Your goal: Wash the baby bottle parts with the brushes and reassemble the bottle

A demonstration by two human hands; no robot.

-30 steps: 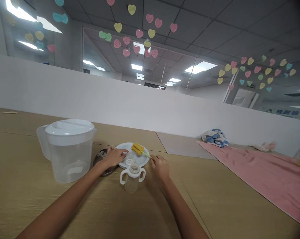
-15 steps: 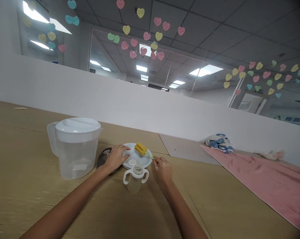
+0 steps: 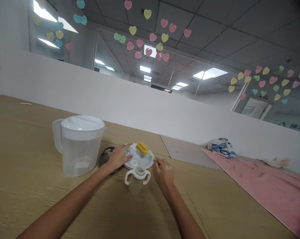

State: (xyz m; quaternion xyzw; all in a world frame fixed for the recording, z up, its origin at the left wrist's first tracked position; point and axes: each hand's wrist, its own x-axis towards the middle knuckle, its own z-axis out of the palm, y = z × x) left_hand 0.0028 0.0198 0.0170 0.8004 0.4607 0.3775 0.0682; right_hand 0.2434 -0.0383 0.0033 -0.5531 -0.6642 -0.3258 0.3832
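My right hand (image 3: 164,171) is closed on the thin green handle of a bottle brush with a yellow sponge head (image 3: 142,148). The sponge head is over the far part of a white plate (image 3: 146,162). My left hand (image 3: 118,157) reaches over the plate's left side, thumb and fingers apart around a clear domed cap (image 3: 129,151); whether they touch it I cannot tell. A clear baby bottle (image 3: 136,182) with two white handles stands uncapped in front of the plate. Near its mouth, a white ring-shaped piece (image 3: 134,163) lies on the plate.
Left of the plate, a dark round dish (image 3: 103,160) holds a small clear piece. A large lidded plastic pitcher (image 3: 80,149) stands further left. On the right lie a pink cloth (image 3: 259,182) and a crumpled blue-and-white cloth (image 3: 221,147). A white wall (image 3: 145,109) borders the table behind.
The view has shifted slightly, moving the whole scene in the picture. My right hand still holds the brush over the plate, and the left hand stays by the domed cap.
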